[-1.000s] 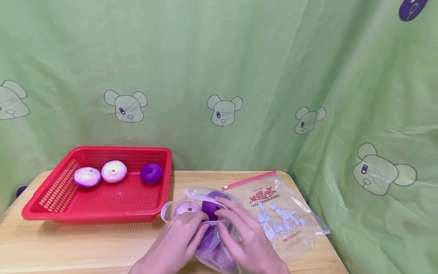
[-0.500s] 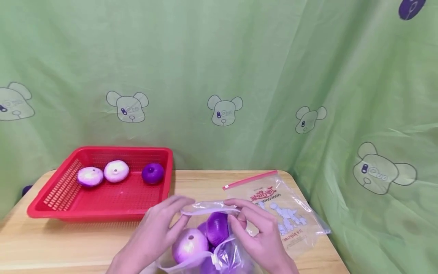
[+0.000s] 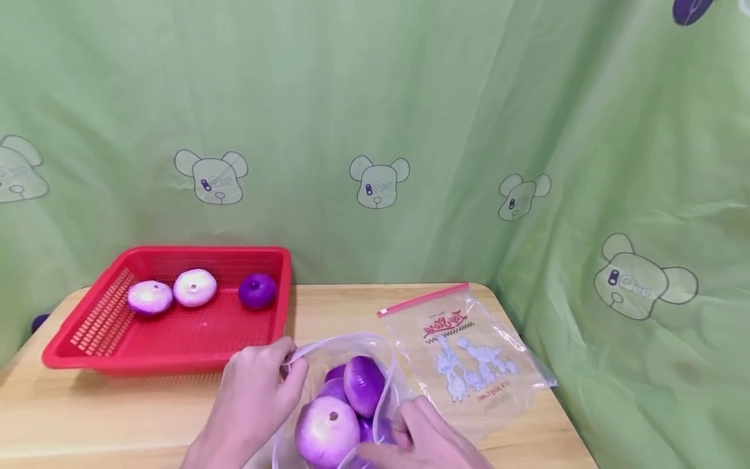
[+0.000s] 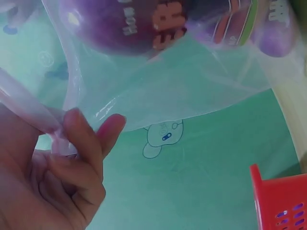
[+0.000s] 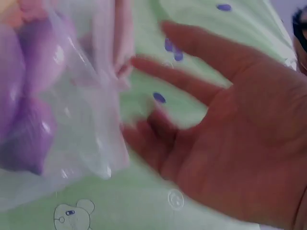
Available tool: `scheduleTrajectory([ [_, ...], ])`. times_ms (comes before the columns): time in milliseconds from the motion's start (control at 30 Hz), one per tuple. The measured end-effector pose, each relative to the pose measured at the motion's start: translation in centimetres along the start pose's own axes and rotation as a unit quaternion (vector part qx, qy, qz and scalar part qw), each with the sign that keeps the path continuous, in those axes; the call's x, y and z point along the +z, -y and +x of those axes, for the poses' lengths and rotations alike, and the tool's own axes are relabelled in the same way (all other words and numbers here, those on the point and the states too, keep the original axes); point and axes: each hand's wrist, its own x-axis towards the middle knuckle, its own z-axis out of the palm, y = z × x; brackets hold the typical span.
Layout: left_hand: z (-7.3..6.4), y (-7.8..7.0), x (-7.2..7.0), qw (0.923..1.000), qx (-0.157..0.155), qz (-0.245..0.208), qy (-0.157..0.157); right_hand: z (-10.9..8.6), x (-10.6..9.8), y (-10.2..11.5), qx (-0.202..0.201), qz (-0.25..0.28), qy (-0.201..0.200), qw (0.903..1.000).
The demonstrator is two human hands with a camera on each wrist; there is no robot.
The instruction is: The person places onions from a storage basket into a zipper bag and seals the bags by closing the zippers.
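A clear zip bag stands with its mouth wide open toward me. Inside lie several onions, among them a pale one with a brown spot and a dark purple one. My left hand pinches the bag's left rim between thumb and fingers; the left wrist view shows the rim running into that grip. On the bag's right side is my right hand. In the right wrist view this hand is blurred, its fingers spread beside the bag wall and holding nothing.
A red mesh basket at the left holds two pale onions and a dark purple one. A second printed zip bag with a pink slider lies flat at the right. A green curtain hangs behind the wooden table.
The hands were together over the bag's mouth, then both held its far rim. Now the mouth gapes wider, the left hand keeps the left rim, and the right hand has dropped lower, off the rim.
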Motion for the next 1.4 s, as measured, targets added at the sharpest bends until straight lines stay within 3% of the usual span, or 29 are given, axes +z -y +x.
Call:
scheduleTrajectory([
  [67,0.3,0.0,-0.2,1.0,0.0,0.005,0.004,-0.1,0.4,-0.2,0.067,-0.048,0.071,0.9941],
  [100,0.4,0.1,-0.3,1.0,-0.001,0.006,0.006,-0.2,0.6,-0.7,0.04,-0.083,0.07,0.9933],
  [167,0.5,0.1,-0.5,0.9999,-0.004,0.006,0.011,-0.2,0.6,-1.0,0.101,-0.077,0.133,0.9828],
  [233,0.6,0.3,-0.6,0.9998,-0.007,0.005,0.017,0.0,0.4,-1.4,0.155,-0.058,0.167,0.9721],
  [333,0.8,0.6,-0.9,0.9995,-0.014,0.002,0.029,0.4,0.0,-2.0,0.15,-0.077,0.139,0.9759],
  [433,0.9,0.9,-1.2,0.9992,-0.021,-0.005,0.032,0.8,-0.5,-2.7,0.102,-0.115,0.063,0.9862],
  [533,1.0,1.2,-1.6,0.999,-0.029,-0.017,0.031,1.1,-0.9,-3.2,0.054,-0.114,0.008,0.992],
  [600,1.1,1.2,-1.8,0.9987,-0.03,-0.023,0.034,1.2,-0.8,-3.4,0.034,-0.095,0.01,0.9949],
  [667,1.1,1.2,-1.9,0.9984,-0.03,-0.029,0.039,1.1,-0.6,-3.4,0.036,-0.079,0.038,0.9955],
  [767,1.0,1.2,-1.9,0.9983,-0.026,-0.034,0.038,1.1,-0.1,-3.3,0.076,-0.085,0.078,0.9904],
  [867,1.0,1.4,-2.0,0.9982,-0.021,-0.045,0.033,1.3,0.1,-3.6,0.114,-0.104,0.08,0.9849],
  [967,0.9,1.9,-2.2,0.9977,-0.006,-0.064,0.021,1.4,-0.2,-4.4,0.113,-0.099,0.035,0.988],
  [1100,1.0,3.1,-2.7,0.9947,0.037,-0.095,-0.018,1.2,-1.4,-6.3,0.053,-0.032,-0.074,0.9953],
  [1200,1.1,3.8,-3.3,0.9875,0.081,-0.133,-0.026,1.2,-2.2,-7.6,-0.012,0.056,-0.163,0.985],
  [1267,1.1,4.1,-3.5,0.9795,0.108,-0.17,0.0,1.4,-2.5,-7.9,-0.029,0.092,-0.21,0.973],
  [1333,1.1,4.1,-4.0,0.9687,0.117,-0.213,0.048,1.8,-2.5,-7.9,-0.032,0.108,-0.25,0.9617],
  [1400,0.9,4.0,-4.3,0.9592,0.121,-0.239,0.09,2.2,-2.4,-7.9,-0.017,0.108,-0.262,0.9587],
])
